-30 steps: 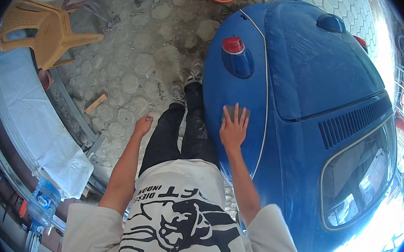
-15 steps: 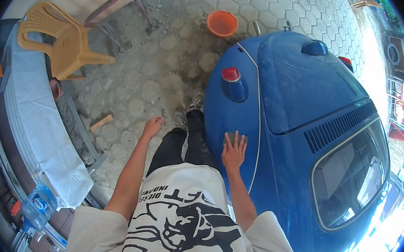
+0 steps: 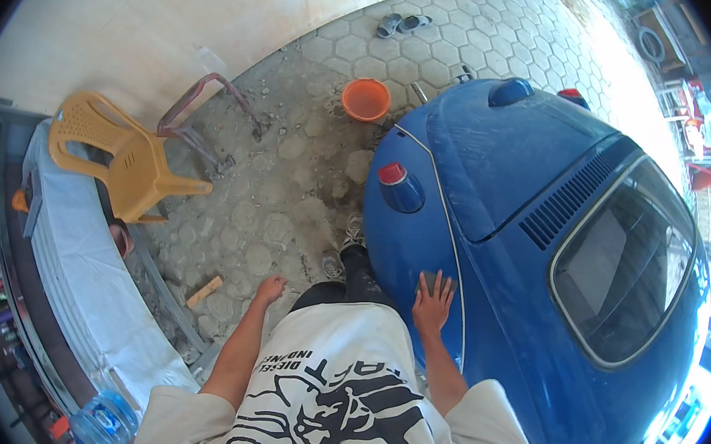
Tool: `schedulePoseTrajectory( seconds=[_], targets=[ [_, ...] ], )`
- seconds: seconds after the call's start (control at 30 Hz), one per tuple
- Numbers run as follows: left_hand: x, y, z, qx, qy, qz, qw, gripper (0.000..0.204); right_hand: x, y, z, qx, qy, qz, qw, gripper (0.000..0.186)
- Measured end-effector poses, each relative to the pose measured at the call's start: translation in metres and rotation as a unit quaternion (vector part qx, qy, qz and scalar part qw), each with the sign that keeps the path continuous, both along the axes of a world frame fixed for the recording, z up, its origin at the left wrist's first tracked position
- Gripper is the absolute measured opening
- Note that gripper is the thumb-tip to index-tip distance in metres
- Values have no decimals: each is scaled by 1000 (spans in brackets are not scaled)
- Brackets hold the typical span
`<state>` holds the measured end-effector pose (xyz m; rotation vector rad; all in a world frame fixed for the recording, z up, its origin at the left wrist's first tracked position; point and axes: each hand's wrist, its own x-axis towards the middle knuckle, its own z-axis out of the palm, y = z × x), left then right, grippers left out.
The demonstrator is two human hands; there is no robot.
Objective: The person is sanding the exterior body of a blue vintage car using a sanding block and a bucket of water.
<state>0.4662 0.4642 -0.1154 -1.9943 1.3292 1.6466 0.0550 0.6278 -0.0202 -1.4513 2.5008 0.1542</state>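
My right hand (image 3: 431, 311) lies with fingers spread over a small dark grey-brown rectangular pad, like sandpaper (image 3: 427, 278). It presses this flat against the rear fender of a blue car (image 3: 498, 291), beside the pale trim line that runs along the body seam. The fingers hide most of the pad. Ahead of that hand, a red-lensed tail light (image 3: 400, 185) stands out from the fender. Away from the car, my left hand (image 3: 271, 289) hangs in the air, its fingers loosely curled with nothing visible in them.
On the left stand a yellow plastic chair (image 3: 134, 168) and a long bench under a pale sheet (image 3: 83, 256). A large water bottle (image 3: 105, 422) is at lower left. An orange basin (image 3: 365, 100), a wood block (image 3: 205, 291) and sandals (image 3: 414, 24) lie on the paving.
The view has shifted, so more wall shows at the top. My right hand and the pad stay on the fender, at about the same spot. My left hand stays raised away from the car.
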Motion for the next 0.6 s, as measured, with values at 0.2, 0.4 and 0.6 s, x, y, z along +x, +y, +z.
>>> schedulePoseTrajectory(
  seconds=[0.2,0.4,0.6],
  targets=[
    [1,-24,2,36,-31,-62,997,34,-32,-71,-25,-42,-20,15,999,46],
    [-10,-58,38,-27,43,14,999,30,10,26,8,6,-37,-76,996,50],
    [-5,-92,27,33,-8,-121,992,33,2,-20,-7,-46,-27,-111,992,49]
  ],
)
